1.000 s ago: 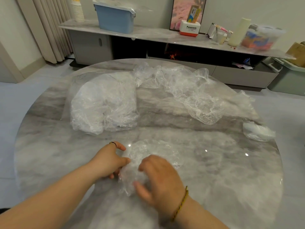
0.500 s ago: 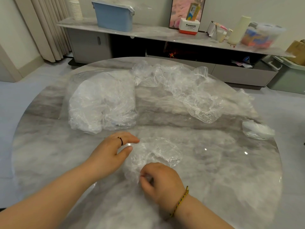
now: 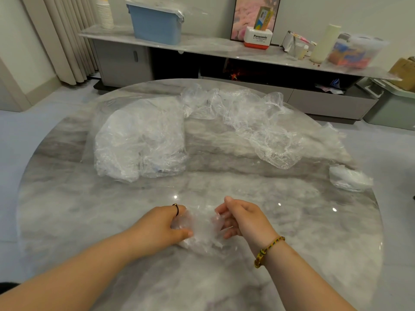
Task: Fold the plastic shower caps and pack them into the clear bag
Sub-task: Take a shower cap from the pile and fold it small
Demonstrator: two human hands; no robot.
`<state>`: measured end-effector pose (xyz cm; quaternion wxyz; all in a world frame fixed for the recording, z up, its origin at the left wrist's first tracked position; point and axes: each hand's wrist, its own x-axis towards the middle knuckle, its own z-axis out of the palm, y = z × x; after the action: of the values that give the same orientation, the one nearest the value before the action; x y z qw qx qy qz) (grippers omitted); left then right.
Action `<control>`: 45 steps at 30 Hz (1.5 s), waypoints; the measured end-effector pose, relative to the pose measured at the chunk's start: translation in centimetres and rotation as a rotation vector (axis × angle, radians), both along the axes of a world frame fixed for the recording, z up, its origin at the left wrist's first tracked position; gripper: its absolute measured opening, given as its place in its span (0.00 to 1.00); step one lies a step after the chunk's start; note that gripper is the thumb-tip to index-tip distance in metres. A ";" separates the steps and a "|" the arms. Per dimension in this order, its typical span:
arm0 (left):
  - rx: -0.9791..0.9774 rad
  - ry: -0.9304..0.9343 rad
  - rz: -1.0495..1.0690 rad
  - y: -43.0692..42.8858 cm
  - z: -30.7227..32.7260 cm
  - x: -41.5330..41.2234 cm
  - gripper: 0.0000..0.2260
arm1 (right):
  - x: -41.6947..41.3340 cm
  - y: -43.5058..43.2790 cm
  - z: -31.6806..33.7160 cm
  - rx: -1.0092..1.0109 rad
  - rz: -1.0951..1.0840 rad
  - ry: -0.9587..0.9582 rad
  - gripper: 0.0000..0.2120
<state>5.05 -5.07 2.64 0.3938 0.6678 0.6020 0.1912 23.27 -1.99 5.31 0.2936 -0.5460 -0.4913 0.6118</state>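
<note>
Nearest the viewer, my left grip (image 3: 160, 227) and right grip (image 3: 243, 221) meet over one crumpled shower cap (image 3: 202, 235), which lies on the near middle of the round marble worktop (image 3: 89, 221). The left grip is curled over the cap's left side, thumb pressed onto the film; a dark ring (image 3: 176, 208) sits on one finger. The right grip is curled in at the cap's right edge, fingertips pinching the plastic; a braided bracelet (image 3: 267, 251) circles that wrist. Beyond the grips, at left centre of the worktop, lies the clear bag (image 3: 139, 140), bulging with white folded plastic. Just beside its far right corner begins a long heap of loose caps (image 3: 258, 126), which runs across the far side and curves down to the right. Well apart from both, near the right rim, rests a small folded bundle (image 3: 348, 178). Behind the worktop a low marble shelf (image 3: 202, 44) spans the wall, carrying a stack of paper cups (image 3: 105, 12), a blue bin (image 3: 157, 22) and a white-and-red box (image 3: 258, 38).
</note>
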 end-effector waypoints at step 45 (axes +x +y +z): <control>0.451 -0.078 0.152 0.4 -0.9 0.4 0.27 | 1.8 -1.7 -0.1 0.535 0.421 -0.316 0.28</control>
<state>5.50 -4.66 1.72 0.2420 0.6836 0.5771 0.3756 25.10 -3.64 5.17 0.2145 -0.4246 -0.7745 0.4170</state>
